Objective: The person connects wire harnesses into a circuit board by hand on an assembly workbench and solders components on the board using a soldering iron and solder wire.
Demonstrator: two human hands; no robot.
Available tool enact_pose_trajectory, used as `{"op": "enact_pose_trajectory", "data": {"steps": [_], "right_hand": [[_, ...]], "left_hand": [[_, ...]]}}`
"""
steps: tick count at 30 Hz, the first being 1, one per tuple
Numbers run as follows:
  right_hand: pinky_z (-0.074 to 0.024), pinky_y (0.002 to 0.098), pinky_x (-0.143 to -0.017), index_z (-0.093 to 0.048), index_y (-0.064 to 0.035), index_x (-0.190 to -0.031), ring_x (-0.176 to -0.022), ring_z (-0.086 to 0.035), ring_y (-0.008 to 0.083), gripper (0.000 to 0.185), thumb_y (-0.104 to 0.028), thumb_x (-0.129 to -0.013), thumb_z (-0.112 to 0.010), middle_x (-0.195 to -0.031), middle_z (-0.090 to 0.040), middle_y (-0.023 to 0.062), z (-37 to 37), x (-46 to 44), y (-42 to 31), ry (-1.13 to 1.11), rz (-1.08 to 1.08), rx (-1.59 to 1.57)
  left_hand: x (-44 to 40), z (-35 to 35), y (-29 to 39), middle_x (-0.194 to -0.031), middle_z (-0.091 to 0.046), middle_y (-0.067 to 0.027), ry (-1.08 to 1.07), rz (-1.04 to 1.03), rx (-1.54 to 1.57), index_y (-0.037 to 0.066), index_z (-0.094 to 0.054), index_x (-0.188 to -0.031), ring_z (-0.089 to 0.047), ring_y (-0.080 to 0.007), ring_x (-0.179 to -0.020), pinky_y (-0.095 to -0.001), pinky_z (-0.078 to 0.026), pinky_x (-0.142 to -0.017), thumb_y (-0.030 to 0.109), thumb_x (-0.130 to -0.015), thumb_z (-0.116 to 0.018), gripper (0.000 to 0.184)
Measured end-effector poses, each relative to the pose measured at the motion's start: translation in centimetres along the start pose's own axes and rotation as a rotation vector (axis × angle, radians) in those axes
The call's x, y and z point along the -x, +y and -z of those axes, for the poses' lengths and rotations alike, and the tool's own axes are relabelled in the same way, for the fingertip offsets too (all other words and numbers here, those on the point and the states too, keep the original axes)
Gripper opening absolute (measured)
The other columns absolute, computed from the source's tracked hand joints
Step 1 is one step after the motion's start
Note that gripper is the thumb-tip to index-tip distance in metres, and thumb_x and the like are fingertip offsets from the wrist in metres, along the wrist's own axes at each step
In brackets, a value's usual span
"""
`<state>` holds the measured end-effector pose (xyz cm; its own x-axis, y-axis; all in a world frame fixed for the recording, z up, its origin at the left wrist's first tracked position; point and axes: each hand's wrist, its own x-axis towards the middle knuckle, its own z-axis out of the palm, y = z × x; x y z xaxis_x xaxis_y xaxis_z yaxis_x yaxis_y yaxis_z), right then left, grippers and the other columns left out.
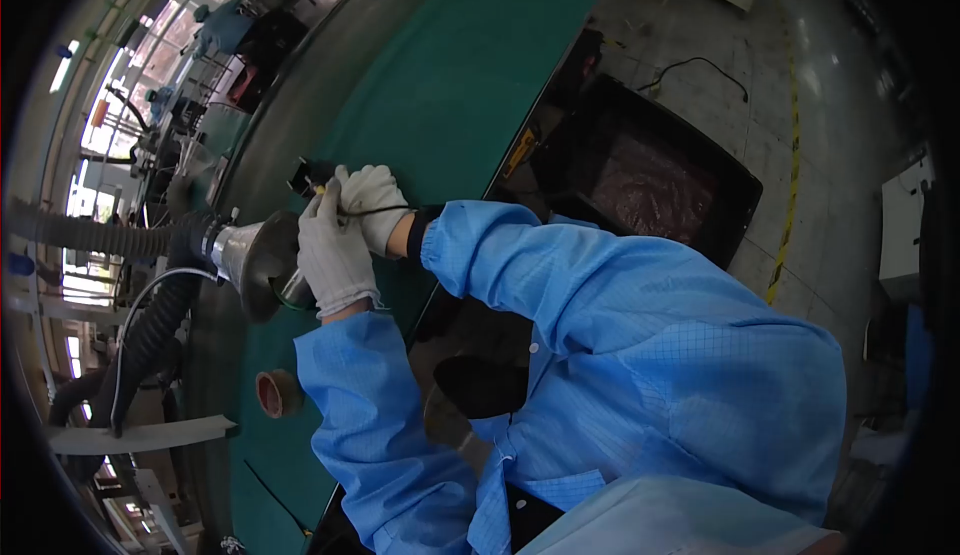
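My left hand point(335, 253) and my right hand point(376, 205), both in white gloves, meet over the green work surface with fingers closed. A thin black cable point(385, 210) comes out from my left fingers and crosses the right glove toward that wrist. Just past the fingertips sits a small black part point(301, 177), partly hidden, with a yellow bit point(320, 190) beside it. What my right fingers grip is covered by the gloves. Close to my left hand stands a cone-shaped metal suction hood point(238, 255).
Ribbed hoses point(100, 233) lead to the hood. On the green mat point(450, 75) are a tape roll point(278, 393) and a thin black wire point(272, 493). Beside the bench stands a black bin point(650, 170) with a plastic liner. A co-worker in blue point(222, 27) is far off.
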<state>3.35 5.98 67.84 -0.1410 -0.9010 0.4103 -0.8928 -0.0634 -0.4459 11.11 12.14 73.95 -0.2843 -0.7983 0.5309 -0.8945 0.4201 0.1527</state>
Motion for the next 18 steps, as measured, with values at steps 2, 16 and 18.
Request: {"op": "enact_pose_trajectory", "data": {"steps": [2, 16, 18], "right_hand": [[-0.054, 0.0417, -0.066, -0.061, -0.0063, -0.104, -0.08, -0.072, 0.0299, 0.034, -0.037, -0.088, -0.06, -0.09, -0.072, 0.0119, -2.0, -1.3, 0.5, 0.102, 0.118, 0.092], [-0.0517, 0.0428, -0.097, -0.057, 0.0002, -0.135, -0.112, -0.065, 0.038, 0.069, -0.033, -0.078, -0.076, -0.119, -0.067, 0.0255, 8.8, -8.2, 13.2, -0.429, 0.301, 0.063], [-0.0513, 0.0426, -0.098, -0.055, -0.0001, -0.139, -0.113, -0.065, 0.0378, 0.073, -0.033, -0.078, -0.076, -0.122, -0.066, 0.0255, 7.6, -9.2, 14.9, -0.345, 0.324, 0.107]], "left_hand": [[-0.7, 0.5, 1.3, -0.128, -0.064, -0.0139, -0.056, 0.068, 0.035, 0.021, -0.061, -0.137, -0.064, -0.0351, -0.112, -0.0446, -0.054, -0.091, 0.01, -0.089, -0.061, 0.049], [7.1, 3.0, 7.5, -0.123, -0.064, -0.0123, -0.101, -0.073, 0.41, 0.007, -0.056, -0.132, -0.066, -0.0307, -0.104, -0.0403, -0.056, -0.083, 0.028, -0.091, -0.069, 0.048], [10.2, 3.0, 6.4, -0.122, -0.066, -0.0127, -0.032, -0.024, 0.399, 0.005, -0.059, -0.129, -0.067, -0.0294, -0.106, -0.0395, -0.056, -0.085, 0.028, -0.091, -0.07, 0.046]]}}
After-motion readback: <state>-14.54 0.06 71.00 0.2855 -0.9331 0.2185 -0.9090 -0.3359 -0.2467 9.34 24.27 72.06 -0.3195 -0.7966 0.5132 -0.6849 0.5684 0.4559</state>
